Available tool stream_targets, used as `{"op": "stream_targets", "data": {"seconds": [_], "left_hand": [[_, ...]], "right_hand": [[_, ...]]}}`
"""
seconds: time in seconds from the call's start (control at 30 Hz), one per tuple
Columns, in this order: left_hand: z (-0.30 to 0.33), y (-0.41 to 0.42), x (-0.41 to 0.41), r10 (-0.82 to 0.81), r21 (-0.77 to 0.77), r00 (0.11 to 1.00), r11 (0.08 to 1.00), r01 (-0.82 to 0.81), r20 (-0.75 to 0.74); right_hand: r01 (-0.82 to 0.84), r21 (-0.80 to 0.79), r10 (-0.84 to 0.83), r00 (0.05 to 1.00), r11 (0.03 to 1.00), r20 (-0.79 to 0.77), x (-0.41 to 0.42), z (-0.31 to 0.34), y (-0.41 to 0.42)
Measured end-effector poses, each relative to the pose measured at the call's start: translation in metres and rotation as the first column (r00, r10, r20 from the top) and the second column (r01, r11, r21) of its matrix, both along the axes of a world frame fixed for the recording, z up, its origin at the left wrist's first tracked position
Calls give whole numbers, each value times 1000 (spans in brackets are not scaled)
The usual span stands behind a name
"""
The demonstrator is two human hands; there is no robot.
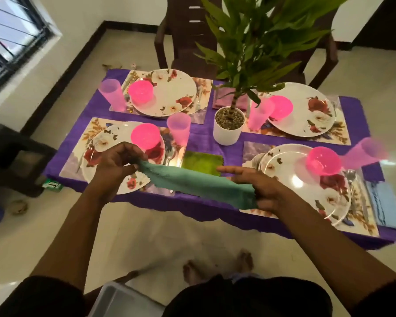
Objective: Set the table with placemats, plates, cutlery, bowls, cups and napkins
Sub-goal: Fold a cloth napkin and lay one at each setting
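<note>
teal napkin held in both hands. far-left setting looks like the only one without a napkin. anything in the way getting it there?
Yes. The teal napkin hangs between the left hand and right hand at the near edge. Between it and the far-left placemat stand the near-left plate with its pink bowl and a pink cup; carry it above them.

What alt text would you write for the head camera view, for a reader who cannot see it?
Both hands, left hand and right hand, hold a teal ribbed cloth napkin stretched above a purple-covered table. The table has four floral place settings, pink plastic bowls and cups, and a white potted plant.
</note>
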State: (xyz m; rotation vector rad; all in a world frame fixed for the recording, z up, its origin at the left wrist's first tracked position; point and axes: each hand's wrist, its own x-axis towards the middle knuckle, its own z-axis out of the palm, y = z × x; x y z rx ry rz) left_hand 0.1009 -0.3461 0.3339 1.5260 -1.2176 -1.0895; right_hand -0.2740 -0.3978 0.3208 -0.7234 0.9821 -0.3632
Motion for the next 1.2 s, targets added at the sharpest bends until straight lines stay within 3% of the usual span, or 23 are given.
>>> {"op": "stream_targets", "data": {"seconds": [0.1,0.33,0.5,0.67,0.97,1.2], "left_hand": [[6,-13,-15,-43,-15,999,999,43,-9],[22,-31,-47,-63,-36,994,997,66,89],[31,-50,-95,-65,-82,986,994,78,152],[30,-64,-142,-59,-116,981,990,81,184],[50,-90,-225,-122,-195,992,973,124,20],[57,-100,-282,-201,-255,978,950,180,-56]], "right_hand": [[32,-117,-33,999,993,-5,-16,-3,6],[313,-399,-350,936,862,-22,-56,2,3],[269,-593,-413,903,759,-120,-95,19,-4],[256,-648,-455,876,717,-158,-146,35,-9],[50,-677,-383,854,735,-353,-243,61,-18],[130,-763,-500,821,633,-276,-302,69,-18]]}}
